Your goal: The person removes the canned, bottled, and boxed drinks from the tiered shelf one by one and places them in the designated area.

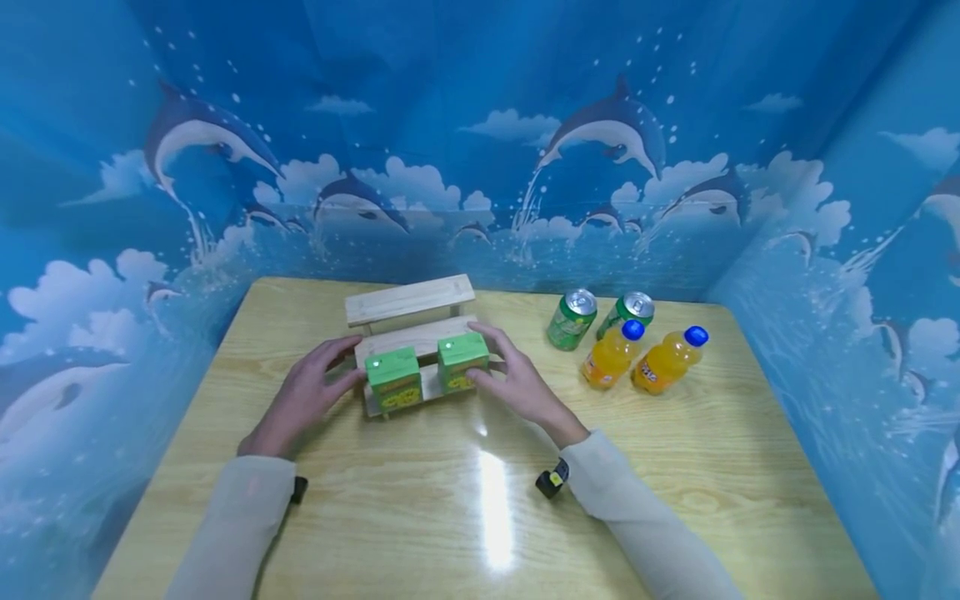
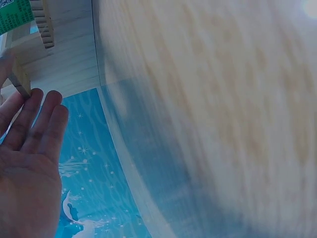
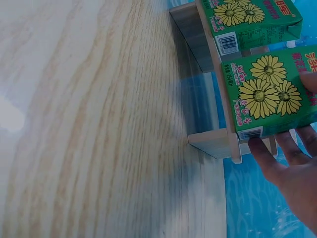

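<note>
Two green drink cartons with yellow flowers on their fronts, a left carton (image 1: pixel 393 379) and a right carton (image 1: pixel 461 358), stand upright side by side on the lowest step of a small wooden stepped rack (image 1: pixel 411 300). My right hand (image 1: pixel 525 387) holds the right carton (image 3: pixel 267 94), its thumb on the flowered front and other fingers along the side and back. At the rack's left end, my left hand (image 1: pixel 311 392) rests with fairly straight fingers (image 2: pixel 47 121) against the wooden step end. Its thumb is partly cut off in the left wrist view.
Right of the rack stand two green cans, a left can (image 1: pixel 572 321) and a right can (image 1: pixel 622 315). In front of them are two orange drink bottles with blue caps, a left bottle (image 1: pixel 611 357) and a right bottle (image 1: pixel 667 362). A dolphin-print curtain (image 1: pixel 480 150) surrounds the wooden table (image 1: pixel 420 517).
</note>
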`<state>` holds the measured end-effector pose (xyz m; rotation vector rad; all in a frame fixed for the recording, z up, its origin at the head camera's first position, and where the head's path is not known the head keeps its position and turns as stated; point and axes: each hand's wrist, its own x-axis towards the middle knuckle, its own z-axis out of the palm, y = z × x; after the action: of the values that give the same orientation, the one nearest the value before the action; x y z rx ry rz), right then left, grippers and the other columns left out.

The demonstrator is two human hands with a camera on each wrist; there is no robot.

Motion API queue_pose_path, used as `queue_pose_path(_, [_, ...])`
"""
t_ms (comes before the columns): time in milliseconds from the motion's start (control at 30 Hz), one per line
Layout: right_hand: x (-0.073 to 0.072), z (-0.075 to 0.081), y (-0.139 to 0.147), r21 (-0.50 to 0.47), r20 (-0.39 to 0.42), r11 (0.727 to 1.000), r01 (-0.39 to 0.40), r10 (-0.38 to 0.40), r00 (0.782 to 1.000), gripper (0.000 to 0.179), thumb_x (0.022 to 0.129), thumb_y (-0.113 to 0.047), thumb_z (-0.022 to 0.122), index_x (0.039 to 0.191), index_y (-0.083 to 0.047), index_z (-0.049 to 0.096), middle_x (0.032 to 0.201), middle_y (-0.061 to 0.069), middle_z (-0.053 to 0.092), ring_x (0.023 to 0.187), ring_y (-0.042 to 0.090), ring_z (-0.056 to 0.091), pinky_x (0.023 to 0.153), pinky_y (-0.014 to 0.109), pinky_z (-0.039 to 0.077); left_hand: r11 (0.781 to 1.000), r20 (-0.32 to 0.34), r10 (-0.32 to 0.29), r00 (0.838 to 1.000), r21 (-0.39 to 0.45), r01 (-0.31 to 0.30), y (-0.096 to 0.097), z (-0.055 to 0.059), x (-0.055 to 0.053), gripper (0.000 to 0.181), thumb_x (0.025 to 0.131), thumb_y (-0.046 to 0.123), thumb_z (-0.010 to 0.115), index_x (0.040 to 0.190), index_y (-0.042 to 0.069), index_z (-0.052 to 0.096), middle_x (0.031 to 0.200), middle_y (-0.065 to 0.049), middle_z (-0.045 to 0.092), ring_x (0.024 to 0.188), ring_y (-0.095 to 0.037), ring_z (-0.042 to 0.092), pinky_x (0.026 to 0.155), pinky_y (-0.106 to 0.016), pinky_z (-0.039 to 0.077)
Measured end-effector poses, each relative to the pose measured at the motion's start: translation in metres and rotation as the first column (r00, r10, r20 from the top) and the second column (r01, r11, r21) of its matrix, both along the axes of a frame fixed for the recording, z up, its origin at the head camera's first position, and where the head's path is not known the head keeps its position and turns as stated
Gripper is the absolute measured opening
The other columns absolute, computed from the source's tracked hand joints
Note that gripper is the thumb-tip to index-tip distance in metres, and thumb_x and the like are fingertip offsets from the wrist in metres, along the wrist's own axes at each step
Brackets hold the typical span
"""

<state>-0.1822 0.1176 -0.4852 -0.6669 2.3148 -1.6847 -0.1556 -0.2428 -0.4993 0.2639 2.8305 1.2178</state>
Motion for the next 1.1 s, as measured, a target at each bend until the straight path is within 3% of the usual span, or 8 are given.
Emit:
queue_pose_path(667, [0.0007,-0.0019,-0.0005,-0.055,0.027,0.998,-0.004,0.005,1.0,0.07,0.108,-0.015,0.07,0.169,-0.025,0.038,0.179,0.007,0.031,0.154,0.037,0.048,0.123,0.056,0.05,1.0,0.002,0.0,1.0,-0.003,0.0,-0.0003,0.0005,0.0002,0.063,0.109,0.03,0.07,0.166,0.015,0.046,0.167,-0.018,0.05,0.148,-0.043,0.053,0.122,-0.065,0.047])
queue_pose_path(1100, [0.0007,0.0009,0.0054,-0.061,0.019,0.998,0.004,-0.003,1.0,0.069,0.106,-0.01,0.071,0.167,-0.024,0.041,0.172,0.01,0.042,0.149,0.035,0.053,0.12,0.048,0.054,1.0,-0.004,-0.003,1.0,0.007,0.003,0.0001,0.0003,-0.0004,0.063,0.11,0.031,0.069,0.166,0.014,0.046,0.166,-0.019,0.051,0.148,-0.043,0.053,0.122,-0.065,0.047])
